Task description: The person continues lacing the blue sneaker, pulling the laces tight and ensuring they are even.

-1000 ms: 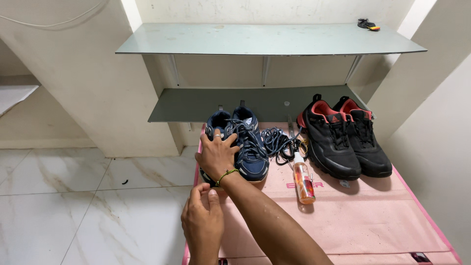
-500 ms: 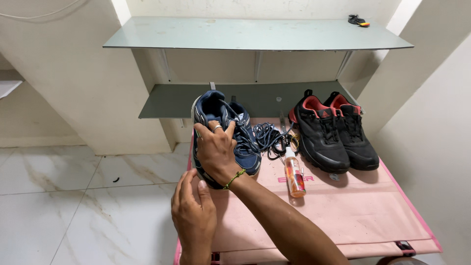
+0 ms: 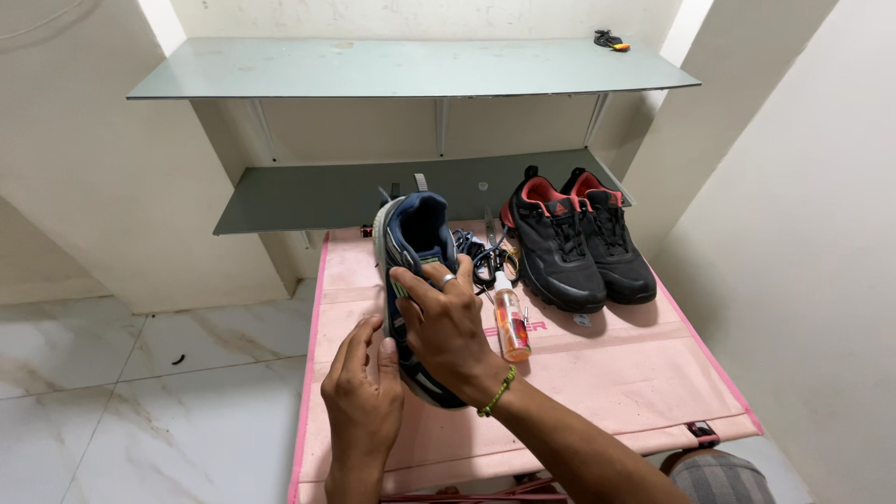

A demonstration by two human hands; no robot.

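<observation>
the blue shoe [image 3: 415, 280] is up off the pink mat [image 3: 597, 373] now, lifted clear of where it sat by the laces [image 3: 481, 261]. i've tipped it on its side so the sole faces left. my right hand [image 3: 448, 327] is clamped over the upper, my left hand [image 3: 362, 397] is cupping the sole with curled fingers. the spray bottle [image 3: 510, 322] and the black shoes [image 3: 574, 243] sit just beside.

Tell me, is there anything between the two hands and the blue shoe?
Nothing visible does. The right hand already grips the blue shoe across its side, and the left hand touches its lower end. The small spray bottle and the black shoes lie to the right of it on the pink mat, apart from both hands.
</observation>
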